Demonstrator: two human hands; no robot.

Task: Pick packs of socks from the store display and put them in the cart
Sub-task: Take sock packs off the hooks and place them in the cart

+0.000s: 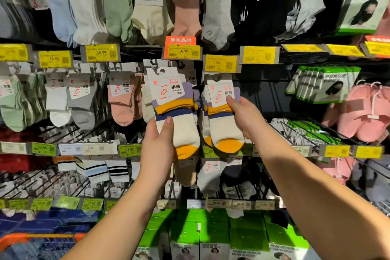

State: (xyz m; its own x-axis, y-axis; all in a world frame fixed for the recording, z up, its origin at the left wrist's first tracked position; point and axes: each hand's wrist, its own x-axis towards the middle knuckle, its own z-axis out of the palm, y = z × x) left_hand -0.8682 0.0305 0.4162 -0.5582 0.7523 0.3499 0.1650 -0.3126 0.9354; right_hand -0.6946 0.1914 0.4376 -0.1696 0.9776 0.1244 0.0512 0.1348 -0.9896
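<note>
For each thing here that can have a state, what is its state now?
Left hand: grips the left sock pack.
Left sock pack: held up before the display.
Right hand: grips the right sock pack.
Right sock pack: held near its hook.
Cart: at lower left, contents unclear.

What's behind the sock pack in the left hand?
Behind the left sock pack, gripped by the left hand, more carded packs hang on the rack and a price tag peeks out beside the hand. The hook behind the pack is covered.
</note>
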